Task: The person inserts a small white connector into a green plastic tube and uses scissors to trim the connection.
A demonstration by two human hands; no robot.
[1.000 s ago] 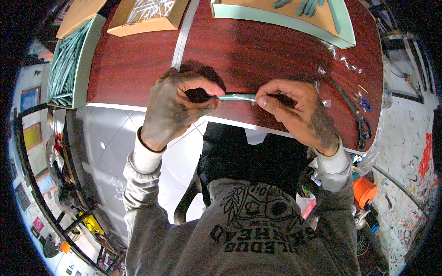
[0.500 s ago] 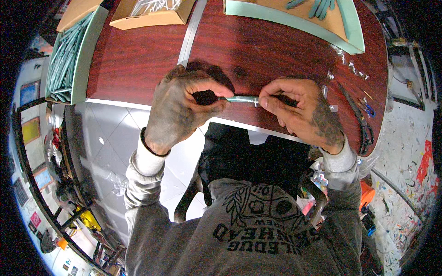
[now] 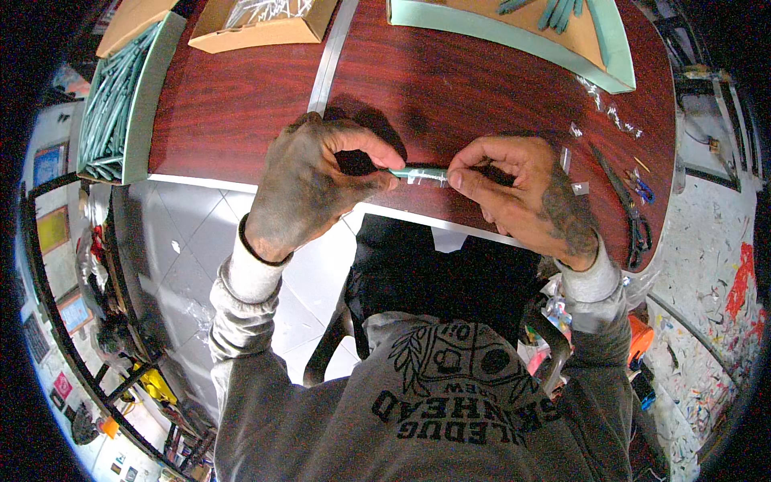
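Observation:
A slim green pen (image 3: 422, 173) with pale markings lies level between my two hands, just above the table's near edge. My left hand (image 3: 307, 181) pinches its left end between thumb and forefinger. At the other end, the thumb and forefinger of my right hand (image 3: 534, 189) are closed on it. The fingertips cover both tips of the pen. Light glints along its middle, and a small clear or white piece shows by the side close to my right fingers, too small to make out.
An open box (image 3: 149, 120) full of green pens stands at the left. Behind are a cardboard box (image 3: 265, 38) of thin white sticks and a pale green box (image 3: 514, 44) with several green pens. Scissors (image 3: 638, 237) and small clear bits (image 3: 610, 112) lie at the right.
My left hand has shifted slightly left and down, and the pen seems turned a little, showing more pale marking. My right hand has barely moved; both still grip the pen.

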